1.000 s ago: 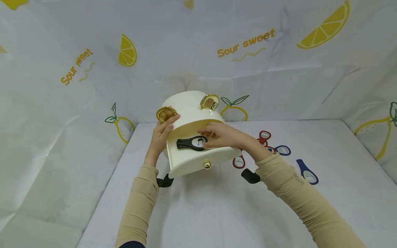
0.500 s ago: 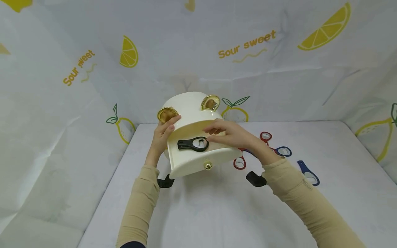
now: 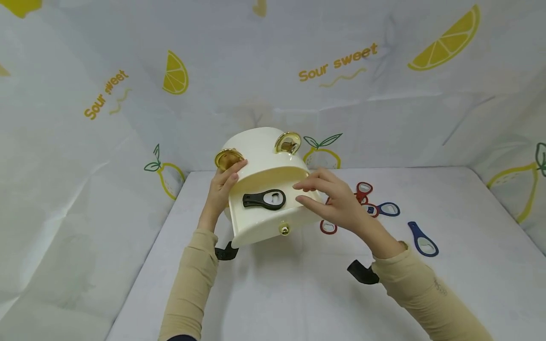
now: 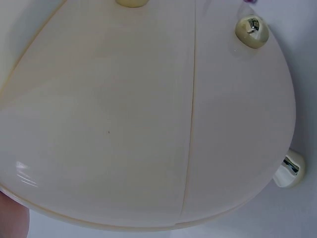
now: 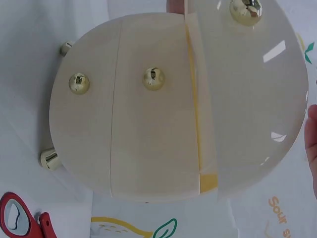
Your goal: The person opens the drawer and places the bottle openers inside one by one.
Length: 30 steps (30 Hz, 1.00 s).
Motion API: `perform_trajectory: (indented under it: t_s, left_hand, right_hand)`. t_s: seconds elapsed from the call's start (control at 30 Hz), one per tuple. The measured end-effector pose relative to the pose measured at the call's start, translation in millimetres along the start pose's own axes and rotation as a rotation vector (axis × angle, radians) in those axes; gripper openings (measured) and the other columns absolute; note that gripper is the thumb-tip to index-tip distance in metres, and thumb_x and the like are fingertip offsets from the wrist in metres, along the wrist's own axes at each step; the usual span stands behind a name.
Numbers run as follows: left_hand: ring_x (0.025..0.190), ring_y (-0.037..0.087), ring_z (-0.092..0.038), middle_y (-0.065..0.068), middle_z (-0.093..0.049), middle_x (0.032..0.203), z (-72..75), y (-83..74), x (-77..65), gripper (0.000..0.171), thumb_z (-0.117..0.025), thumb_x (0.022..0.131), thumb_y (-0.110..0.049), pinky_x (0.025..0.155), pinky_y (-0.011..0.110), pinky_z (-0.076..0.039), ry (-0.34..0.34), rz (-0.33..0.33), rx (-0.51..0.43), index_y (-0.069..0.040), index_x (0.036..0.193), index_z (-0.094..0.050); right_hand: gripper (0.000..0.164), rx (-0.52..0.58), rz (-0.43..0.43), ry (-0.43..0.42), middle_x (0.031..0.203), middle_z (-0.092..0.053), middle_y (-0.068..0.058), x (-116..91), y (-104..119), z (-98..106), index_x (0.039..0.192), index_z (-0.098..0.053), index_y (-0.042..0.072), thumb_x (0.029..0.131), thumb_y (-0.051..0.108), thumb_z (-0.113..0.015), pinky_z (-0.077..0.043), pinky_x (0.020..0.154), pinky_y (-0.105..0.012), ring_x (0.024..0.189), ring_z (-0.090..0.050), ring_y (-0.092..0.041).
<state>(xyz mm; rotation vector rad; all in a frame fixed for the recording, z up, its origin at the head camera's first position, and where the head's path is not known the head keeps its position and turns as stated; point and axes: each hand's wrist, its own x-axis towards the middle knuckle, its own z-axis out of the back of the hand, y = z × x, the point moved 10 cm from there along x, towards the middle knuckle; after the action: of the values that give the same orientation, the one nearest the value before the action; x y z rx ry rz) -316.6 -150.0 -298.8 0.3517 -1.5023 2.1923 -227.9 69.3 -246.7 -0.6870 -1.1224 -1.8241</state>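
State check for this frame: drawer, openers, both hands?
Drawer: pulled open.
Black opener: lying flat inside the drawer.
Red and blue openers: loose on the table.
Left hand: holds the cream box by its side.
Right hand: open, holding nothing.

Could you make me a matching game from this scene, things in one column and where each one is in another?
Things:
1. black bottle opener
2. left hand
3. blue bottle opener
4. gold knob

Places:
A. on the front of the open drawer
B. lying inside the open drawer
C. alone on the table, far right
D. holding the left side of the cream box

Pairs: 1-B, 2-D, 3-C, 4-A
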Motion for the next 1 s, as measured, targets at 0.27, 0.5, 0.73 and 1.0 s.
perform_trajectory:
  t_s: [0.27,0.5,0.73,1.0]
  left_hand:
    - [0.128,0.028,-0.034,0.021,-0.036,0.141,2.0,9.8,1.6,0.035,-0.042,0.098,-0.016,0.104,0.052,-0.033,-0.013,0.031,-0.013,-0.004,0.129,-0.053]
    - [0.126,0.028,-0.034,0.023,-0.038,0.139,0.6,4.1,0.2,0.035,-0.042,0.097,-0.013,0.103,0.052,-0.033,-0.011,0.029,-0.007,-0.003,0.129,-0.053]
    - [0.126,0.029,-0.034,0.024,-0.037,0.140,0.4,3.6,1.7,0.036,-0.041,0.096,-0.011,0.103,0.052,-0.033,-0.007,0.011,-0.018,-0.001,0.129,-0.052]
    - [0.130,0.032,-0.032,0.024,-0.034,0.141,-0.1,2.4,0.4,0.036,-0.041,0.097,-0.010,0.106,0.052,-0.030,-0.002,0.002,-0.032,0.000,0.129,-0.052]
  right_hand:
    - [0.022,0.122,0.134,-0.084,0.073,-0.055,-0.001,-15.6,26.6,-2.7,0.090,-0.068,0.001,0.087,0.023,-0.066,-0.039,0.058,-0.018,0.069,-0.047,-0.007]
    - [0.016,0.214,0.135,0.000,0.072,-0.059,0.001,-31.9,29.2,-19.6,0.092,-0.067,0.000,0.087,0.015,-0.065,-0.041,0.054,-0.014,0.066,-0.048,-0.003]
    - [0.016,0.244,0.047,0.061,0.078,-0.065,-0.002,-42.7,18.1,-35.0,0.097,-0.067,-0.001,0.082,0.005,-0.069,-0.047,0.059,-0.014,0.068,-0.054,-0.004]
    - [0.026,0.297,-0.073,0.129,0.074,-0.067,-0.009,-52.8,4.9,-54.5,0.102,-0.064,-0.001,0.077,-0.007,-0.069,-0.051,0.060,-0.018,0.065,-0.061,-0.010]
